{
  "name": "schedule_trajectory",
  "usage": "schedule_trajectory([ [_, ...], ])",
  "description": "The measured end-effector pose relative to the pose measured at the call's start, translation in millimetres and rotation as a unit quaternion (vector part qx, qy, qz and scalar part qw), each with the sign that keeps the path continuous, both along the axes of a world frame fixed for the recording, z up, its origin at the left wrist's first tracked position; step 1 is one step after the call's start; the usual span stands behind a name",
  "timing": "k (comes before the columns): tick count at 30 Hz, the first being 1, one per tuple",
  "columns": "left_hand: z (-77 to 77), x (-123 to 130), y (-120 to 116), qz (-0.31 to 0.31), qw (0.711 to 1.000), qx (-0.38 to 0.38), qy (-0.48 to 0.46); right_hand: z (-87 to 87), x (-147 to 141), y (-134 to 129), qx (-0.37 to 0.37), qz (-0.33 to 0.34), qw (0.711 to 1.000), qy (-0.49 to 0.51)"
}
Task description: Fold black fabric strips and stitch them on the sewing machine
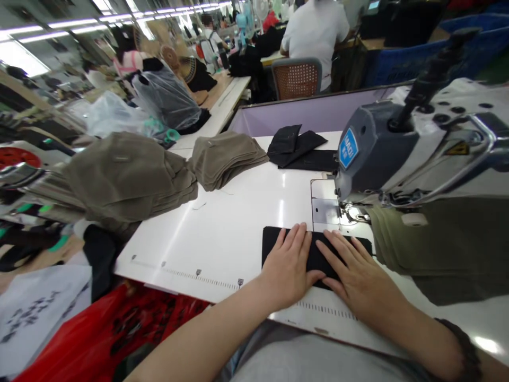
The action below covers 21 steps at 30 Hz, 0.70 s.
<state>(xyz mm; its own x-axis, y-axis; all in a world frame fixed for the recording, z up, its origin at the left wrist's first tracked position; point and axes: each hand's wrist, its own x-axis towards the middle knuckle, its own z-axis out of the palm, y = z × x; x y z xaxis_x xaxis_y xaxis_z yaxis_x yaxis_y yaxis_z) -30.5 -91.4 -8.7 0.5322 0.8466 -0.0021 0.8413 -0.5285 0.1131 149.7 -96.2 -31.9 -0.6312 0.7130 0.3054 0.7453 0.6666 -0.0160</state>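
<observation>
A black rectangular fabric piece lies flat on the white sewing table, just in front of the machine's needle area. My left hand rests palm down on its left part, with the fingers stretched forward. On its right part lies my right hand, fingers spread and flat. The two thumbs nearly meet near the front edge of the fabric. Behind my right hand stands the sewing machine head, its presser foot close to the fabric's back edge.
Stacks of grey-brown fabric pieces lie at the left back. More black pieces sit beside the machine. Olive fabric is at the right. A red bag hangs below left. A person in white sits further back.
</observation>
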Motion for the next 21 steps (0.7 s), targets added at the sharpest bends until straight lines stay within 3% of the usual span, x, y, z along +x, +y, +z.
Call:
schedule_trajectory([
  [5,0.8,-19.0,0.5,0.012,1.0,-0.013,0.008,-7.5,1.4,0.9,0.016,-0.006,1.0,0.01],
  [12,10.3,-62.2,-7.7,0.118,0.988,0.019,0.101,-12.7,-1.0,1.9,0.065,-0.002,0.998,0.013],
  [14,14.3,-59.6,-14.3,0.084,0.989,0.05,0.11,-12.8,-2.8,1.4,0.062,-0.011,0.998,0.016],
  [18,15.0,-33.2,-17.7,-0.087,0.992,0.064,0.062,-9.5,-2.7,-1.7,0.045,-0.049,0.997,0.042],
  [21,13.9,-10.3,1.9,-0.033,0.997,0.046,0.053,0.8,5.7,-3.1,0.011,-0.085,0.994,0.07],
])
